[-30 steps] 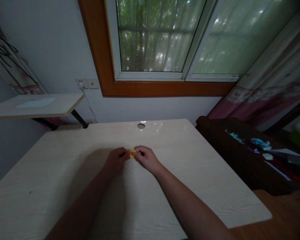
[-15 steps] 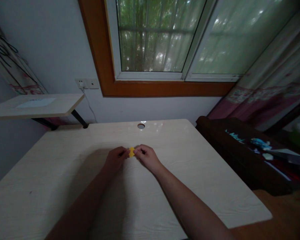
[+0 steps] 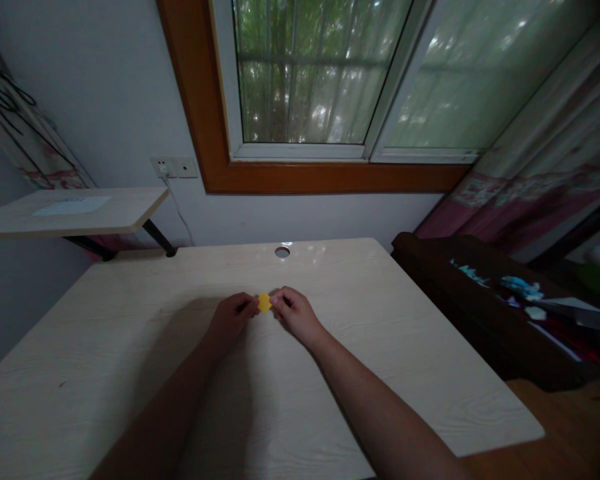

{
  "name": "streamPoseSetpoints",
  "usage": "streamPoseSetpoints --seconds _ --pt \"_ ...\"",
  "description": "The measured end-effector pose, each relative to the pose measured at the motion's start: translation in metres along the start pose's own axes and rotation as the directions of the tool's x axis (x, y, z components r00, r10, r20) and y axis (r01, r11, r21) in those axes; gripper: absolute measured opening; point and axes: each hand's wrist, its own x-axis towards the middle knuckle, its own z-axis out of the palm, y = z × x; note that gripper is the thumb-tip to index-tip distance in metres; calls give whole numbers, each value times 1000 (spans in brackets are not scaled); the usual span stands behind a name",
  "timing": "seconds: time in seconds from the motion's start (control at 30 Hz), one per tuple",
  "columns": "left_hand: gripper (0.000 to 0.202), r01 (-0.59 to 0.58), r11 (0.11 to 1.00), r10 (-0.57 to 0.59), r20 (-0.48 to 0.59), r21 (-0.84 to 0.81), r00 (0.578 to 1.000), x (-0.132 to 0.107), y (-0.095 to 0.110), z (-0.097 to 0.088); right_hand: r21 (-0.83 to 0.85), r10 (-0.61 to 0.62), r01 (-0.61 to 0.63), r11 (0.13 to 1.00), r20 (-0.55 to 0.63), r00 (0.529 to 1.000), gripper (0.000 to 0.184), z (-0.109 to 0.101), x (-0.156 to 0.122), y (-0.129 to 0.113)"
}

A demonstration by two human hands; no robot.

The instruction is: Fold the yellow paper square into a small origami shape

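Note:
A small yellow piece of paper [image 3: 265,303], roughly diamond-shaped, is between my two hands above the pale wooden desk [image 3: 220,273]. My left hand [image 3: 231,315] pinches its left corner between thumb and fingertips. On the opposite side, my right hand [image 3: 295,309] has thumb and forefinger closed at the right corner. The other fingers of both hands are curled in. Whether the paper rests on the desktop or is lifted slightly off it, I cannot tell.
A round cable hole [image 3: 283,252] lies near the desk's back edge. A raised shelf [image 3: 130,207] on black legs stands at the back left. Right of the desk, a dark wooden bench [image 3: 445,287] carries assorted items. Behind are a window [image 3: 310,87] and wall sockets [image 3: 174,167].
My right hand has shifted slightly up and right, so more of the yellow paper shows between the fingertips. My left hand has barely moved.

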Motion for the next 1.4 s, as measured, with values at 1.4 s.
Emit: streamPoseSetpoints --seconds 1.4 --pt "24 -23 1000 23 43 2 999 -2 5 -2 -218 -181 187 958 49 982 18 -1 -1 -11"
